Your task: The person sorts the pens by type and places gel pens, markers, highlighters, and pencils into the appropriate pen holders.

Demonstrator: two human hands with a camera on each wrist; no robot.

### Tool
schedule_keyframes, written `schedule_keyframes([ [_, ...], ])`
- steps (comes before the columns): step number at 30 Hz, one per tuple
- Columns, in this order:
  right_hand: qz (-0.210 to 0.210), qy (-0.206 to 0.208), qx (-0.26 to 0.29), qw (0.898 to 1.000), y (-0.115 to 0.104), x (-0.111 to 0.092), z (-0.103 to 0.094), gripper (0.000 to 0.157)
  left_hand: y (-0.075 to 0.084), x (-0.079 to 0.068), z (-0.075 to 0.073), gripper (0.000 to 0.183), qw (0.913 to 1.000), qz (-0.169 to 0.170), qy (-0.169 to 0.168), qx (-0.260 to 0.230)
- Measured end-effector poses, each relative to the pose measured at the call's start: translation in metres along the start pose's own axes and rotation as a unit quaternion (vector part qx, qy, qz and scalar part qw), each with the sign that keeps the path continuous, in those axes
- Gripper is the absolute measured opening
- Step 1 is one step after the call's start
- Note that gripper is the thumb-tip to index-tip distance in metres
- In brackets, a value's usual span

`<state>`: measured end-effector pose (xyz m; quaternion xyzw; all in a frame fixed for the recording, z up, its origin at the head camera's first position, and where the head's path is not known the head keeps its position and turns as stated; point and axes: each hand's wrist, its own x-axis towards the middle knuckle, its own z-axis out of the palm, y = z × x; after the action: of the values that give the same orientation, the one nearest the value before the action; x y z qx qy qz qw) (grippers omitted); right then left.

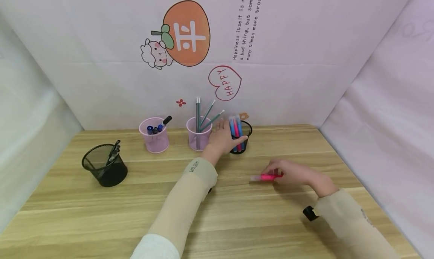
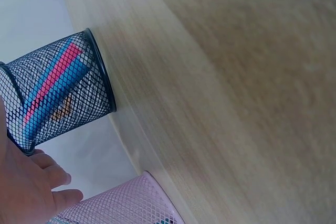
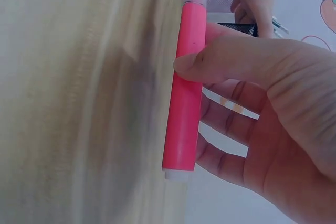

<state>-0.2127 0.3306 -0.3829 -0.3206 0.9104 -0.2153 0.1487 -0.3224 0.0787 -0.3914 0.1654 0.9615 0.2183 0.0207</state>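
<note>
Between thumb and fingers, my right hand (image 1: pixel 288 172) pinches a bright pink marker (image 3: pixel 184 87) with a translucent cap, held low over the table. My left hand (image 1: pixel 222 138) is at the black mesh pen cup (image 2: pixel 65 85) at the back. Its thumb stretches across the cup's front, and its loosely bent fingers lie by the rim in the left wrist view. Blue and pink markers (image 1: pixel 236 129) stand inside that cup. Just left of this hand, a pink mesh cup (image 1: pixel 192 138) holds several pencils (image 1: pixel 198 110).
Another pink mesh cup (image 1: pixel 156 142) with dark-capped pens (image 1: pixel 155 129) stands farther left. At the left, a wider black mesh cup (image 1: pixel 112 172) holds black pens (image 1: pixel 114 150). White cloth (image 1: pixel 288 93) with printed drawings rises behind the wooden table (image 1: pixel 84 217).
</note>
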Motion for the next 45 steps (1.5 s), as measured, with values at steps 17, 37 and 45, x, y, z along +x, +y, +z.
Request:
schedule_keyframes([
  [17, 0.002, 0.088, -0.017, 0.996, 0.002, 0.009, -0.027, 0.037, 0.002, -0.001, -0.002, 0.111, 0.9999, -0.005, -0.004, -0.009],
  [37, 0.011, 0.280, 0.027, 0.960, -0.005, 0.037, -0.052, 0.038, 0.002, -0.002, -0.003, 0.108, 1.0000, 0.003, -0.003, -0.009],
  [45, 0.024, 0.335, 0.074, 0.939, -0.014, 0.054, -0.053, 0.039, 0.002, -0.002, -0.003, 0.110, 1.0000, 0.001, 0.000, -0.005],
])
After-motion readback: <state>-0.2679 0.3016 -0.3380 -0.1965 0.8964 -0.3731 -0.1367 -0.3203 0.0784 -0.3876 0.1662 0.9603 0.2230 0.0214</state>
